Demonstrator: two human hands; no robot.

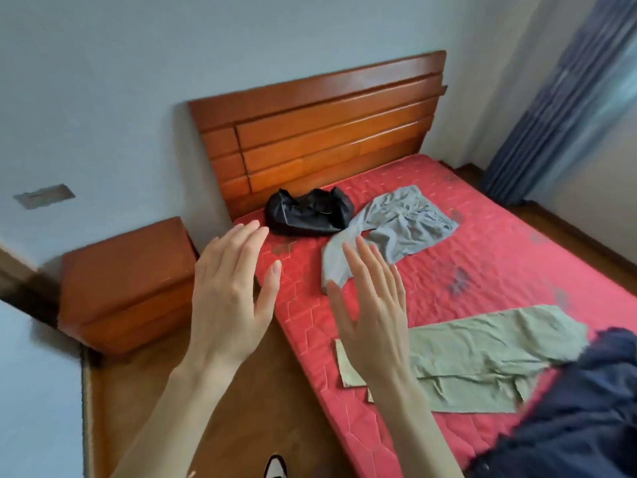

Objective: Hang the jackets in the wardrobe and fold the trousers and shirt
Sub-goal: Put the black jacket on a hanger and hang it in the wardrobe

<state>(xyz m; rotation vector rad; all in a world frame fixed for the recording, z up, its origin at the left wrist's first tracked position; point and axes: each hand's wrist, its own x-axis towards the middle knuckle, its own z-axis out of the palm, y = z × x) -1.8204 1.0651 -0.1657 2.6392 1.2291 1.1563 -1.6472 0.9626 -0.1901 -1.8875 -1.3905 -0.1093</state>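
Note:
On the red mattress (482, 263) lie several garments. A black jacket (308, 213) is bunched near the headboard. Grey trousers (389, 232) sprawl beside it. Pale green trousers (482, 360) lie flat nearer to me. A dark navy garment (586, 408) is heaped at the lower right corner. My left hand (231, 298) and my right hand (372, 312) are both raised in front of me, fingers straight and spread, holding nothing and touching no garment. The wardrobe is not in view.
A wooden headboard (320, 132) stands against the wall. A wooden nightstand (127, 284) sits left of the bed, with brown floor (241, 408) between it and the mattress. Blue curtains (565, 98) hang at the right. A shoe tip (275, 467) shows below.

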